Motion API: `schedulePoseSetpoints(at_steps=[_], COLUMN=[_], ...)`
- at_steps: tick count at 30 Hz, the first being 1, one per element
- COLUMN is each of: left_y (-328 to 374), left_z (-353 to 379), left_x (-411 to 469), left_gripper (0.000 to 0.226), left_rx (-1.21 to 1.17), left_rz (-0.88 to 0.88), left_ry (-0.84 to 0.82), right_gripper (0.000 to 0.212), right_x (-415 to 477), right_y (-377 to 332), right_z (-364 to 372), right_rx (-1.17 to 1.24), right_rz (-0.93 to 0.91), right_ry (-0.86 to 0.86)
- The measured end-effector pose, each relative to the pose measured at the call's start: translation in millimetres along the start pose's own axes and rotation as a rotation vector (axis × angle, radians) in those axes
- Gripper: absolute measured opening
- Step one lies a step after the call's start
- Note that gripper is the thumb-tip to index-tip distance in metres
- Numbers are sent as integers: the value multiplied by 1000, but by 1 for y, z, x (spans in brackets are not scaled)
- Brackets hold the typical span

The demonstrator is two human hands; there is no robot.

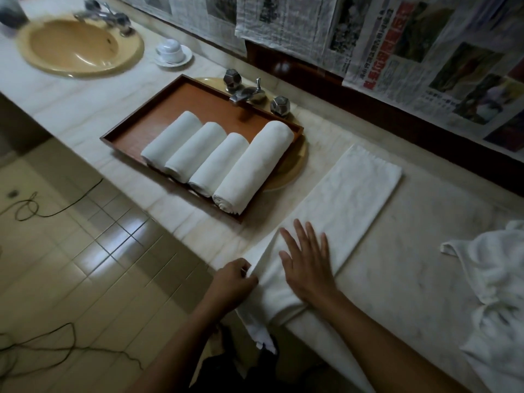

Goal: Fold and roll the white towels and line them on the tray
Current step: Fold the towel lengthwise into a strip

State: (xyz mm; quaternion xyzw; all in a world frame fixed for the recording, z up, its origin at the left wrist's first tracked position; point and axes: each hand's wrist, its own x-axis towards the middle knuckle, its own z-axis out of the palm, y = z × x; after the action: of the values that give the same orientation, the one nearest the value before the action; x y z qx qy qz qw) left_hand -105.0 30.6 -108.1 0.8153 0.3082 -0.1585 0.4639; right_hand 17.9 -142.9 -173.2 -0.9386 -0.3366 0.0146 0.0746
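The fingers (pixel 302 236) of the right hand (pixel 307 268) are held straight and slightly spread, laid flat on the near part of the folded towel (pixel 357 191); nothing is gripped by them. The fingers of the left hand (pixel 234 280) are curled, and the towel's near left edge is pinched between them, just beside the right hand.

The towel is laid on the counter (pixel 419 268) as a long narrow strip running away from the person toward the wall. Its near end is draped over the counter's front edge. The tray (pixel 158 114) is set to the left of the strip, near but apart. Four rolled towels (pixel 218 160) are lined on it side by side, touching. A loose pile of unfolded towels (pixel 499 279) is heaped at the right.

The step in hand is judged to be the squaring of the fold before rolling. For a good result:

1. The hanging end should be drawn up onto the counter, so that the whole strip is supported.
2. The long edges should be aligned by the pinching hand while the layers are pinned under the flat palm, so that slipping is prevented.
3. Creases should be smoothed from the palm toward the far end.
4. The roll should be started tight and kept at an even width; a slack start is likely to give a cone.
5. Bare tray is seen only left of the row, so the new roll is probably best placed there.
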Motion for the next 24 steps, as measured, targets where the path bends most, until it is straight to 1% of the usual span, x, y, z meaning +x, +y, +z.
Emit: schedulePoseSetpoints(at_steps=[2,4,5,6,7,9,10,11,12,13,16,18,21,24], left_y=[-14,-34,-42,-51,-55,-68,-76,-85,-94,-104,-128,-140,-158,-160], left_z=[-7,-11,-13,-16,-18,-26,-30,-33,-35,-36,-40,-42,-41,-41], left_x=[-7,-14,-18,-23,-28,-39,-44,-47,-50,-52,-55,-55,-56,-58], left_gripper=[19,16,15,17,21,28,28,26,24,23,16,19,17,19], left_rx=[19,155,176,119,-8,-293,-397,-464,-481,-471,-323,-219,-36,63], left_rz=[8,-21,-35,-55,-65,-58,-48,-54,-60,-71,-73,-72,-81,-95], left_ry=[-49,-37,-8,7,5,-76,-132,-172,-180,-151,-19,10,33,151], right_gripper=[57,57,56,56,57,57,57,57,56,56,56,57,59,62], right_x=[1,1,1,1,2,3,2,2,1,1,1,1,3,3], right_y=[-1,-1,-1,-1,1,-1,-2,-2,-2,-4,-7,-8,-8,-14], right_z=[-1,1,1,2,1,0,0,0,-1,-2,-3,-4,-6,-10], right_rx=[5,0,-6,-10,-12,-20,-29,-32,-30,-28,-30,-34,-36,6], right_rz=[-3,-3,-3,-4,-5,-1,0,1,4,8,27,31,34,83], right_ry=[17,25,29,26,19,13,15,16,10,4,-6,-27,-82,-147])
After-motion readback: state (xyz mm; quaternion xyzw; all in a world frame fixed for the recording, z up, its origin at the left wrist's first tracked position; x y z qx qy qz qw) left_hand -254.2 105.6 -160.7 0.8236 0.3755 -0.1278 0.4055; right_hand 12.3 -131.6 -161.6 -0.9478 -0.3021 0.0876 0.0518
